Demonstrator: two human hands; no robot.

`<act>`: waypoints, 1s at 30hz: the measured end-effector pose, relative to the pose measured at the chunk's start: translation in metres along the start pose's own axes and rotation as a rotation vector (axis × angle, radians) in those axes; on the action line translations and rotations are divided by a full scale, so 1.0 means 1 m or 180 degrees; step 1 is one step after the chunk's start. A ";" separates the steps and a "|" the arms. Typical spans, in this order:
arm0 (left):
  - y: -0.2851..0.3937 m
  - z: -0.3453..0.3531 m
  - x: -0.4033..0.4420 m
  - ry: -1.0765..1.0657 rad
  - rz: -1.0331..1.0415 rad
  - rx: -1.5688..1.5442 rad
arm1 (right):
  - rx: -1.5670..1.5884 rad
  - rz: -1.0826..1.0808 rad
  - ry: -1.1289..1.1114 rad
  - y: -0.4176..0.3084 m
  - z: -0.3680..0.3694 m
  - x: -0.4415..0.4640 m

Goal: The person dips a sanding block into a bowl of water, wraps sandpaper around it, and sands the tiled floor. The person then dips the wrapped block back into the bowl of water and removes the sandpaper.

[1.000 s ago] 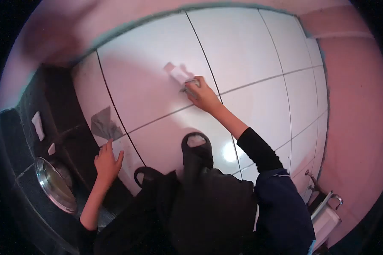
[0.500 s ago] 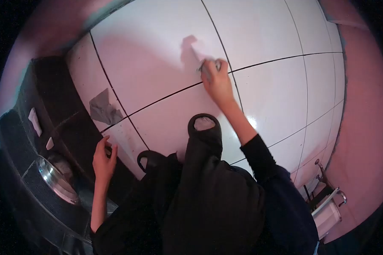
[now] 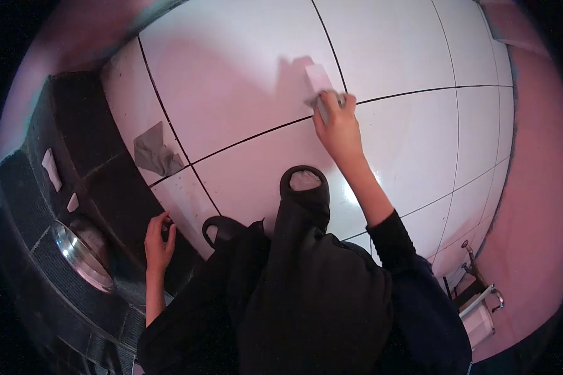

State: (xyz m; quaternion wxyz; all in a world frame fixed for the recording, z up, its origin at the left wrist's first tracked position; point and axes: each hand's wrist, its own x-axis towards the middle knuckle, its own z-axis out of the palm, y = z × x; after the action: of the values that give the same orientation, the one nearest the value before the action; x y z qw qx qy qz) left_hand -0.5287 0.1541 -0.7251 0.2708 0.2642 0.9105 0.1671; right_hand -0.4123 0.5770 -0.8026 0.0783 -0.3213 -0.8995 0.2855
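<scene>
My right hand [image 3: 339, 128] is closed on a pale block-shaped piece [image 3: 318, 78] with crumpled grey material around its near end. It is over the white tiled floor, close to a crossing of the dark joints, and casts a shadow there. I cannot make out whether the block is a sponge. To the left, my left hand [image 3: 159, 240] hangs above the edge of a dark tiled step, its loosely bent fingers apart and holding nothing. A crumpled grey sheet, cloth or paper, [image 3: 156, 151] lies on the floor beyond it.
The dark step [image 3: 84, 125] carries a shiny metal bowl [image 3: 75, 256] and two pale scraps [image 3: 52, 170]. My feet in black slippers [image 3: 305, 181] stand on the tiles. A pink wall [image 3: 538, 156] and a white metal-framed object [image 3: 480, 319] are at the right.
My right hand has moved a little to the right with the pale piece, more of which now shows. My left hand has dropped slightly lower in the view.
</scene>
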 end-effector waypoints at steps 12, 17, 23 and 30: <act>-0.010 0.000 -0.002 0.0102 -0.0297 -0.0065 | -0.0088 -0.0015 0.0175 -0.014 0.006 0.064; -0.010 -0.002 -0.001 0.0025 -0.0319 -0.0096 | -0.0055 0.0196 0.0015 -0.011 -0.004 0.021; -0.010 0.000 0.001 0.0035 -0.0192 -0.0160 | -0.0377 -0.0051 0.0232 -0.020 0.017 0.140; -0.008 -0.001 -0.002 0.0047 -0.0170 -0.0094 | -0.0241 -0.0399 0.0408 -0.015 0.036 0.234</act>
State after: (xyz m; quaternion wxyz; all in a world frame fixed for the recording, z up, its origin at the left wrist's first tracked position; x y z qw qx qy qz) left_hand -0.5307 0.1467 -0.7272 0.2724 0.2345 0.9166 0.1751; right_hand -0.6144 0.6965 -0.8340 0.1412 -0.2846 -0.9211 0.2248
